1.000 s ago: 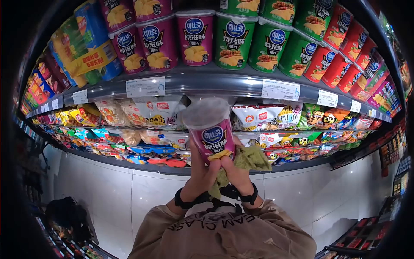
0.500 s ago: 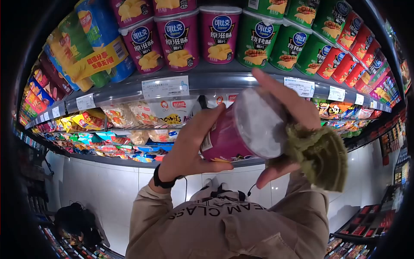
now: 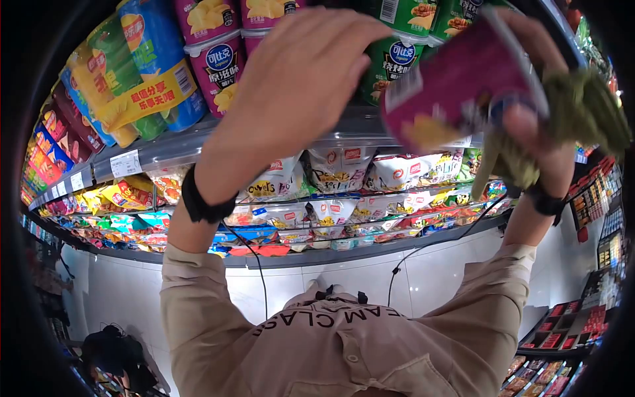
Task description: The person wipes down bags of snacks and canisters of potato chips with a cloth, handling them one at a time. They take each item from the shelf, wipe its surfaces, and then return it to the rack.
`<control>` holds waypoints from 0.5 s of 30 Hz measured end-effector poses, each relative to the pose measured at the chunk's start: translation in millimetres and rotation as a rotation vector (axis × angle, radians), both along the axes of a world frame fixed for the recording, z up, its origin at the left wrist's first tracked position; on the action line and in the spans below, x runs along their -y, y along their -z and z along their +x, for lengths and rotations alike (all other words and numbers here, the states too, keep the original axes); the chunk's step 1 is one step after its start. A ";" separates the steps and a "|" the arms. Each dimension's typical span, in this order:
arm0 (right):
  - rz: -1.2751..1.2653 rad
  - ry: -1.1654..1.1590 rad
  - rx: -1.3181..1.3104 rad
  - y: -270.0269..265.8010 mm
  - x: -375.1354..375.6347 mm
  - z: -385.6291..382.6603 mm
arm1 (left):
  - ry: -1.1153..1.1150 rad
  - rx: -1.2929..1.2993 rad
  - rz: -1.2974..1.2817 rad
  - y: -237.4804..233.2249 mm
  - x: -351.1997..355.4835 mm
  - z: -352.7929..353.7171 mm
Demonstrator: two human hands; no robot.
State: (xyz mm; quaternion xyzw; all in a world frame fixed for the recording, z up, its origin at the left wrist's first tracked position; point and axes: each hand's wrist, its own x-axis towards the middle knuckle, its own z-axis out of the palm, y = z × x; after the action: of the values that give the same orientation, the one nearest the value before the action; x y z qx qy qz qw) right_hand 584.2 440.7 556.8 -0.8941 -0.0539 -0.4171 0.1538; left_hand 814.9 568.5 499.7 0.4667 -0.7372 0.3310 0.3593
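Observation:
My right hand (image 3: pixel 539 126) is raised at the right, closed on a magenta canister of potato chips (image 3: pixel 456 86) tilted on its side. A green cloth (image 3: pixel 585 112) is bunched in the same hand and hangs beside the canister. My left hand (image 3: pixel 304 76) reaches over the upper shelf with its back toward me, fingers stretched forward and thumb apart. It covers part of the row of magenta canisters (image 3: pixel 219 73); whether it touches one is hidden. Right of it stand green chip canisters (image 3: pixel 400 56), partly behind the held one.
The shelf edge (image 3: pixel 165 149) carries price tags (image 3: pixel 126 164). Tall chip tubes (image 3: pixel 142 73) stand at the left. Bagged snacks (image 3: pixel 334 169) fill the lower shelves. Thin cables (image 3: pixel 261 278) hang near my wrists. A person (image 3: pixel 116 357) is at the lower left, beside other shelving.
My left hand has let go of the magenta canister and moved up to the shelf. My right hand has carried canister and cloth up and right, tipping the canister sideways.

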 end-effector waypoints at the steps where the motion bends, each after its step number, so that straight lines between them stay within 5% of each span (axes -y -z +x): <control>1: -0.166 0.246 -0.014 -3.4 34.2 -20.4 | -0.200 0.208 -0.074 -6.0 7.3 4.8; 2: -0.329 0.493 -0.024 -4.0 62.3 -40.5 | -0.398 0.418 -0.147 -10.9 14.0 7.9; 3: -0.189 0.339 0.091 -17.9 23.2 -6.9 | -0.300 0.367 -0.250 -11.9 24.7 4.5; 4: -0.025 0.357 -0.076 -28.8 37.0 -12.1 | -0.301 0.369 -0.250 -16.9 23.1 5.5; 6: -0.075 0.055 0.244 -27.8 -20.9 42.2 | -0.425 0.458 -0.082 -30.0 17.7 6.5; 7: -0.424 0.099 0.278 -35.8 0.9 51.4 | -0.392 0.498 -0.140 -29.8 18.8 7.1; 14: -0.388 0.063 0.212 -35.0 -14.1 47.4 | -0.403 0.530 -0.155 -26.8 22.9 10.8; 15: -0.601 0.218 0.285 -37.0 -3.3 55.3 | -0.404 0.528 -0.153 -26.7 23.7 12.0</control>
State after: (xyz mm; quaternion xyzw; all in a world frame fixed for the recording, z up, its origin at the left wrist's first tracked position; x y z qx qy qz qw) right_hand 639.5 444.0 593.8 -0.8326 -0.0996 -0.5173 -0.1709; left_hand 826.9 544.8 526.4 0.4732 -0.6704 0.5593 0.1172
